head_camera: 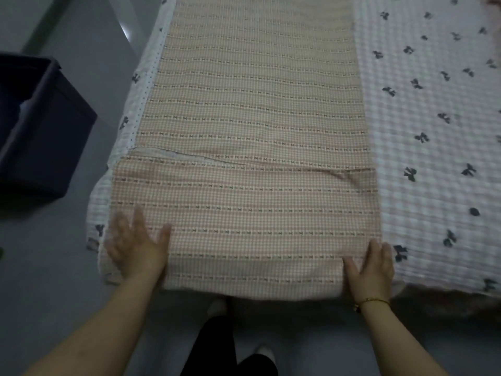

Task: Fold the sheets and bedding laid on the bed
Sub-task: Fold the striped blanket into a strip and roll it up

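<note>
A pink-and-beige checked sheet (249, 109) with rows of small bow marks lies as a long strip down the left side of the bed. Its near end is folded over into a flap (244, 213) whose edge runs across the strip. My left hand (135, 245) lies flat with spread fingers on the flap's near left corner, slightly blurred. My right hand (371, 264), with a thin gold bracelet at the wrist, rests flat on the flap's near right corner. Beneath the sheet lies white checked bedding (428, 131) printed with dark bows.
A dark blue box (46, 126) stands on the grey floor to the left of the bed. The bed's near edge runs just in front of my hands. My dark trouser legs and pale slippers (217, 308) show below it.
</note>
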